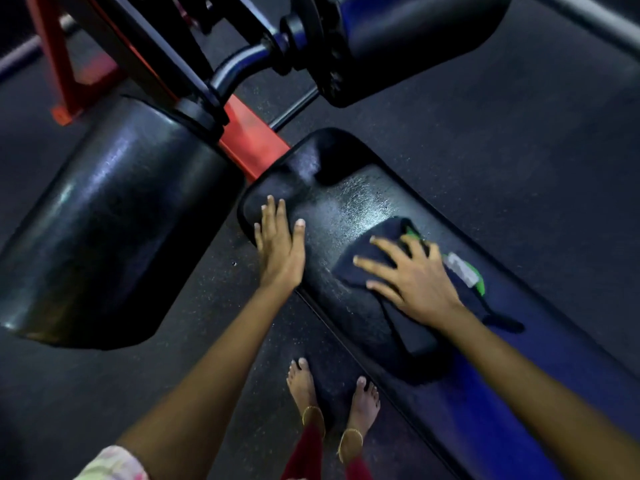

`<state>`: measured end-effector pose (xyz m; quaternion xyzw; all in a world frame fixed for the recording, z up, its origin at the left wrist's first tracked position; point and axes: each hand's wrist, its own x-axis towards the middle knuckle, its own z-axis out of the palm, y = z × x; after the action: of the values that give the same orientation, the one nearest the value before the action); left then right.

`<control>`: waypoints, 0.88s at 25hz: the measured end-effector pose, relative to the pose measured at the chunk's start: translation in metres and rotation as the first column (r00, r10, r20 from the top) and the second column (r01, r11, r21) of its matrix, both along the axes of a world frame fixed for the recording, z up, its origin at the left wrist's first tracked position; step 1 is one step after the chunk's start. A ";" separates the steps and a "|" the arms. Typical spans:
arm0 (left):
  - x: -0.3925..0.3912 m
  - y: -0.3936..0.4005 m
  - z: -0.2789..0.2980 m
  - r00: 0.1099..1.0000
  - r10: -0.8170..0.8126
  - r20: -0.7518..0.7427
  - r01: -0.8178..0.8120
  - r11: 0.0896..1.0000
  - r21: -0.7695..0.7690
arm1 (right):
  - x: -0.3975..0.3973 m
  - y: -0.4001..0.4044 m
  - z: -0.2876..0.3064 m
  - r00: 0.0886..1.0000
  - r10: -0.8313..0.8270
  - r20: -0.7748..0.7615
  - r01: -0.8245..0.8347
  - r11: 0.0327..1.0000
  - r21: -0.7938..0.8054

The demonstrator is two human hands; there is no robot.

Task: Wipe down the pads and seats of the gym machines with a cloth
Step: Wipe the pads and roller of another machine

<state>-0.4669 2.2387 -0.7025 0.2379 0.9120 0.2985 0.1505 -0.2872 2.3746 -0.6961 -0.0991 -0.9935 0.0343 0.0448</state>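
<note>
The cloth (367, 258) was pressed flat onto the bench pad (346, 209) by the spread right hand (415, 275); the left hand (280, 244) lay open, holding nothing. Ungripped, the cloth could probably bunch or slide off.

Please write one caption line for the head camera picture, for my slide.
Right hand presses a dark cloth flat on the bench pad while the left hand rests open near its end.

Glossy black vinyl bench pad (349, 209), dark soft cloth (367, 261) — red painted-metal frame (242, 133), speckled matt rubber floor (502, 133)
</note>
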 end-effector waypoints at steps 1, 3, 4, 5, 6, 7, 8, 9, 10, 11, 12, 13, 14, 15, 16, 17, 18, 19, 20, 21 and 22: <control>0.003 0.006 -0.001 1.000 0.011 -0.002 -0.011 0.999 0.038 | -0.014 -0.005 0.000 0.978 -0.207 -0.018 0.206 0.978 -0.032; 0.007 0.015 -0.005 0.996 0.086 0.013 -0.086 0.985 0.152 | -0.030 -0.027 -0.006 0.949 -0.312 -0.035 0.312 0.950 -0.025; 0.007 0.018 -0.006 0.992 0.127 0.014 -0.127 0.970 0.209 | -0.028 -0.035 -0.010 0.976 -0.213 -0.041 0.214 0.977 0.009; 0.007 0.019 -0.007 0.987 0.162 0.005 -0.159 0.956 0.246 | -0.021 -0.034 -0.010 0.999 -0.035 -0.030 0.036 0.999 0.037; 0.006 0.020 -0.010 0.983 0.181 -0.018 -0.171 0.952 0.255 | -0.013 -0.021 -0.008 0.990 0.142 -0.018 -0.141 0.989 0.049; 0.006 0.020 -0.013 0.982 0.183 -0.050 -0.166 0.958 0.235 | -0.009 -0.001 -0.006 0.970 0.245 -0.004 -0.244 0.968 0.066; 0.007 0.021 -0.015 0.982 0.168 -0.087 -0.151 0.972 0.182 | -0.011 0.019 -0.005 0.964 0.266 0.004 -0.265 0.960 0.086; 0.007 0.023 -0.018 0.982 0.144 -0.119 -0.130 0.984 0.118 | -0.019 0.034 -0.005 0.983 0.185 -0.019 -0.182 0.979 0.096; 0.008 0.024 -0.020 0.983 0.121 -0.136 -0.113 0.991 0.067 | -0.031 0.040 -0.005 0.999 0.010 -0.047 -0.006 0.997 0.079; 0.009 0.025 -0.021 0.984 0.110 -0.141 -0.106 0.994 0.039 | -0.045 0.036 -0.006 0.980 -0.191 -0.058 0.194 0.980 0.040; 0.010 0.025 -0.021 0.984 0.108 -0.142 -0.105 0.994 0.032 | -0.059 0.026 -0.008 0.944 -0.325 -0.065 0.325 0.946 -0.002; 0.010 0.025 -0.020 0.984 0.107 -0.145 -0.104 0.994 0.031 | -0.071 0.015 -0.009 0.928 -0.367 -0.068 0.365 0.930 -0.034; 0.009 0.023 -0.019 0.983 0.102 -0.150 -0.099 0.995 0.026 | -0.078 0.006 -0.010 0.944 -0.323 -0.070 0.321 0.946 -0.044; 0.009 0.022 -0.019 0.982 0.090 -0.163 -0.090 0.996 0.012 | -0.080 0.007 -0.008 0.977 -0.203 -0.061 0.202 0.979 -0.022; 0.009 0.021 -0.019 0.980 0.074 -0.184 -0.078 0.997 -0.012 | -0.079 0.020 -0.007 0.998 -0.044 -0.036 0.045 0.999 0.025; 0.009 0.020 -0.019 0.977 0.059 -0.204 -0.069 0.997 -0.042 | -0.082 0.040 -0.005 0.997 0.075 -0.025 -0.073 0.995 0.068; 0.009 0.021 -0.019 0.975 0.046 -0.216 -0.063 0.995 -0.072 | -0.087 0.058 -0.002 0.996 0.084 -0.018 -0.083 0.995 0.061; 0.009 0.022 -0.018 0.976 0.034 -0.214 -0.056 0.994 -0.097 | -0.096 0.067 0.002 1.000 -0.013 -0.010 0.013 0.999 0.037; 0.008 0.023 -0.018 0.979 0.025 -0.203 -0.049 0.992 -0.117 | -0.106 0.066 0.005 0.982 -0.187 0.030 0.187 0.982 -0.011; 0.008 0.023 -0.018 0.981 0.018 -0.194 -0.045 0.990 -0.133 | -0.114 0.056 0.003 0.944 -0.322 0.069 0.326 0.944 -0.056; 0.009 0.023 -0.018 0.980 0.015 -0.196 -0.044 0.989 -0.145 | -0.122 0.042 0.003 0.940 -0.333 0.073 0.339 0.936 -0.093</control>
<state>-0.4584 2.2613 -0.7203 0.2407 0.9453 0.2074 0.0735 -0.4095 2.4169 -0.6932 -0.2705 -0.9596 0.0751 0.0171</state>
